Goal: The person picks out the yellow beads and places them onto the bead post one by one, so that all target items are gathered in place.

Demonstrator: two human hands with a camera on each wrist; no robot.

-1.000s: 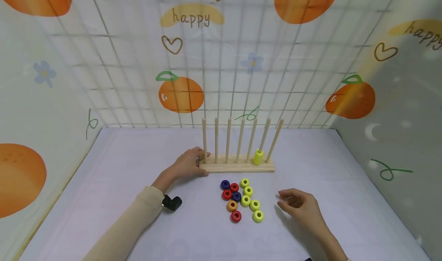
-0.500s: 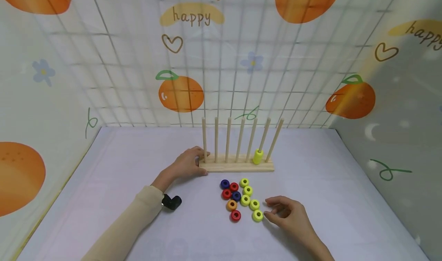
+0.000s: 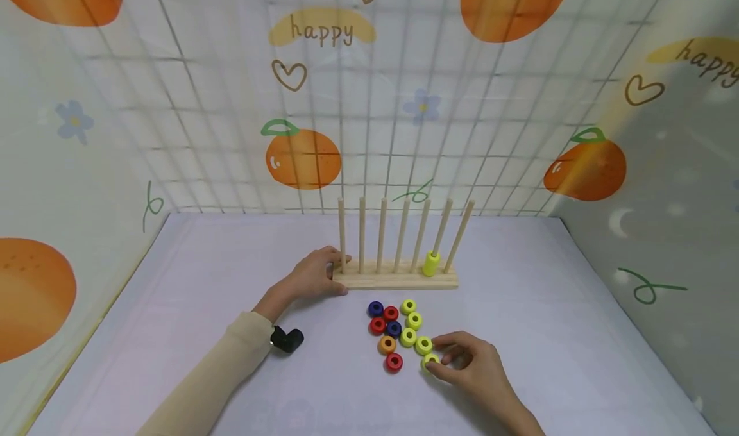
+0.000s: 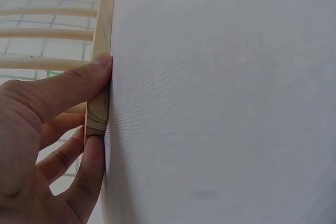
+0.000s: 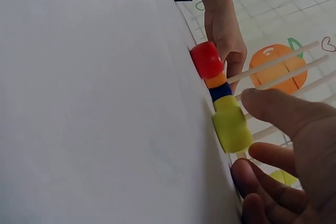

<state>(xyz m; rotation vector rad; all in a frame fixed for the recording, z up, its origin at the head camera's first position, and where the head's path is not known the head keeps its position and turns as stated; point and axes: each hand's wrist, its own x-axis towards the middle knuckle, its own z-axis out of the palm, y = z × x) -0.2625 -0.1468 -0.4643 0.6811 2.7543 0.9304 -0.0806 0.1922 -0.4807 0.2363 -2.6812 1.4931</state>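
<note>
1. Left hand has a proper grip on the left end of the wooden peg rack, thumb against the front and the other fingers wrapped round the end and behind.
2. The rack stands upright on the white worktop, closer to the far edge than the loose beads are, and roughly midway between the far corners. It's got seven pegs, and a stack of yellow beads sits at the bottom of the second peg from the right end.
3. Right hand is down by the front yellow bead, with thumb and fingers bent and partly spread, bead between them. The thumb overlaps it from the head view (honestly can't tell if it's touching). Just beside the index fingertip there's another yellow bead.
4. Three more yellow beads run from there toward the rack.
5. Left of those: three red beads, two dark blue beads and one orange bead, all on the near side of the rack.
6. Over toward the worktop's left edge, a beige sleeve covers the left forearm, with a black gadget at the wrist.
7. Behind the far edge hangs a backdrop printed with oranges, hearts and "happy".
</note>
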